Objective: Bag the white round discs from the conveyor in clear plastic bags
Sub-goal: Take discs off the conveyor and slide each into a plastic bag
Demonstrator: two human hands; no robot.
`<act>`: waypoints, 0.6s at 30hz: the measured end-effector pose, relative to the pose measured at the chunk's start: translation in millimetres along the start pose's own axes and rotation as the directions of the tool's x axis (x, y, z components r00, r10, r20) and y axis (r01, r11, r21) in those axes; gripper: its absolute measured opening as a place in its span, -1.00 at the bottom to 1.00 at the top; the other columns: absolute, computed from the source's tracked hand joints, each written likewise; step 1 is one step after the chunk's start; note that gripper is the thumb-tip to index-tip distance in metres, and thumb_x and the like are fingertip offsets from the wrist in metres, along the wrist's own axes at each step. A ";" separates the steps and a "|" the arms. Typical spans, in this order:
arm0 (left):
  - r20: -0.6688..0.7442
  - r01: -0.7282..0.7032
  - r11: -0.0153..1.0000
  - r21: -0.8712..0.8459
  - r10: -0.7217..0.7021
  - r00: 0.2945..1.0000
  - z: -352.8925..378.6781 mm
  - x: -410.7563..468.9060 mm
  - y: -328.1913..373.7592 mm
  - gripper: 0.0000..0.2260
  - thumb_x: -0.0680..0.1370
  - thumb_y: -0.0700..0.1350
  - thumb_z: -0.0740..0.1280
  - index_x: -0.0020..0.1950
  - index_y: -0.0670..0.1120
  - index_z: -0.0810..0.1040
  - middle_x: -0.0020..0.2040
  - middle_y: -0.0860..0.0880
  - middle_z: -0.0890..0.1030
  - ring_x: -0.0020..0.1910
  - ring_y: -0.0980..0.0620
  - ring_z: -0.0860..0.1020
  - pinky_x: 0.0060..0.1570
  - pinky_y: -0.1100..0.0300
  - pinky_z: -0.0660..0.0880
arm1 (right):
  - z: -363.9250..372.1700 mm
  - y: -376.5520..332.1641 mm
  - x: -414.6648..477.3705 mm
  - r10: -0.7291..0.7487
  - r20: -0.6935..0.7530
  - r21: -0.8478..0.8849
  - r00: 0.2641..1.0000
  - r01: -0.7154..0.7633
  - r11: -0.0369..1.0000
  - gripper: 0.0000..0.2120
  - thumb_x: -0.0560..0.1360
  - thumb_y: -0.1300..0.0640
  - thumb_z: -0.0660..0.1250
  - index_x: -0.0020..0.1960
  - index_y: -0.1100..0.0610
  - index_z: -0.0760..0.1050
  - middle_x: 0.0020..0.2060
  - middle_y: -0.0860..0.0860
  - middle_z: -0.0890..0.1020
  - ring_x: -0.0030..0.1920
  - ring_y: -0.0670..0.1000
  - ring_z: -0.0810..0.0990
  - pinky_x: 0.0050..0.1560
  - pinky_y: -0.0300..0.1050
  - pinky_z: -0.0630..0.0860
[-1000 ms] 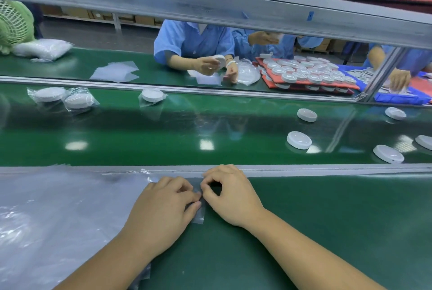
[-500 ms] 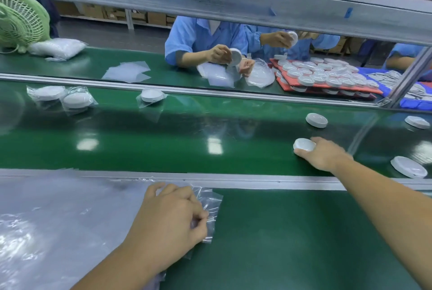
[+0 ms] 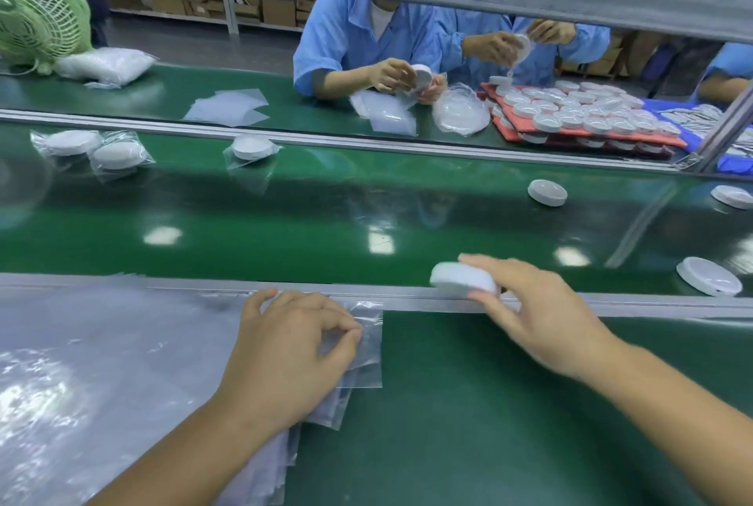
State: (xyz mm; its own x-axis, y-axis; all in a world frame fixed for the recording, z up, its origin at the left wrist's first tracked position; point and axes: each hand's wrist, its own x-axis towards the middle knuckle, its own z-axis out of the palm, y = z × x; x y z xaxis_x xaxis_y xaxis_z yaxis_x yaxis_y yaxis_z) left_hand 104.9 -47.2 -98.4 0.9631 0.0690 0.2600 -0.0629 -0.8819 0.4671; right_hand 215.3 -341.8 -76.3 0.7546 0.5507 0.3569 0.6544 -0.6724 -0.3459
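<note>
Head view: one disc lifted, not yet bagged.
Right hand (image 3: 542, 326) grips a white round disc (image 3: 462, 279) above the near rail (image 3: 407, 304) of the conveyor (image 3: 285, 228). Left hand (image 3: 285, 350) pinches the top clear plastic bag (image 3: 368, 342) on the bench (image 3: 489, 403). Three bagged discs (image 3: 114, 155) lie on the conveyor, and three loose discs (image 3: 547, 192) wait.

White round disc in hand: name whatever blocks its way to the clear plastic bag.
Nothing visible. The right hand holds the white round disc; only bare green mat lies between it and the clear plastic bag pinched by the left hand.
</note>
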 end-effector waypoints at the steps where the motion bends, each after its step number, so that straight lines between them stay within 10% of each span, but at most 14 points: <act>1: -0.006 -0.005 1.000 -0.015 0.005 1.000 0.2 0.3 0.0 -0.76 0.48 0.27 0.18 -0.12 0.31 0.63 -0.07 0.47 0.56 0.07 0.39 0.46 0.35 0.10 0.15 | 1.7 -12.6 -7.4 -0.113 -0.003 -0.002 0.994 0.113 0.994 -0.66 0.64 -0.24 0.17 0.40 -0.27 0.40 0.23 -0.41 0.54 0.20 -0.33 0.51 0.25 -0.41 0.40; 6: -0.032 -0.060 0.937 -0.343 0.052 0.998 2.8 -6.7 12.9 -0.92 0.54 0.12 0.37 -0.06 0.24 0.67 -0.06 0.37 0.64 0.03 0.31 0.58 0.09 0.26 0.47 | 17.1 -47.0 -23.4 -0.270 -0.008 0.097 0.963 0.269 0.958 -0.74 0.68 -0.13 0.19 0.27 -0.19 0.58 0.22 -0.20 0.59 0.18 -0.08 0.63 0.13 -0.09 0.61; 11: 0.148 -0.002 0.752 -0.660 0.133 0.980 -2.3 -14.7 23.4 -0.60 0.36 0.15 0.56 0.17 0.28 0.60 0.09 0.24 0.68 0.09 0.22 0.63 0.06 0.43 0.48 | 36.4 -71.5 -21.5 -0.141 -0.407 0.354 0.902 0.298 0.887 -0.90 0.44 0.10 0.58 -0.05 0.02 0.76 -0.06 -0.10 0.75 -0.01 -0.11 0.72 0.07 -0.25 0.59; 14: 0.054 -0.033 0.783 -0.621 0.085 0.995 2.8 -18.9 29.4 -0.52 0.36 0.00 0.61 0.19 0.31 0.56 0.08 0.28 0.66 0.07 0.23 0.63 0.00 0.43 0.50 | 36.4 -84.4 -21.2 0.162 -0.244 0.678 0.956 0.048 0.733 -0.91 0.40 -0.15 0.55 -0.10 -0.22 0.73 0.02 -0.20 0.74 0.22 -0.12 0.65 0.27 -0.11 0.54; 18: -0.052 -0.010 0.675 -0.738 -0.042 0.998 6.0 -21.7 37.8 -0.65 0.40 0.13 0.49 0.16 0.24 0.56 0.05 0.18 0.68 -0.02 0.13 0.67 -0.10 0.24 0.62 | 35.8 -94.6 -15.2 0.177 0.062 0.837 0.982 -0.148 0.526 -0.63 0.35 -0.32 0.56 0.07 -0.19 0.73 0.34 -0.20 0.59 0.41 -0.12 0.52 0.27 -0.08 0.57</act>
State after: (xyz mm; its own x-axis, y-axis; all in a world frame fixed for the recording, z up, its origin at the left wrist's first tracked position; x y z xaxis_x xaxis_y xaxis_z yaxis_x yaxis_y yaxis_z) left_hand 83.2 -84.8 -91.4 0.9500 0.1303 0.2836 -0.2449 -0.2522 0.9362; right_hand 143.7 -268.8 -80.1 0.8600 0.4529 0.2352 0.2740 -0.0210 -0.9615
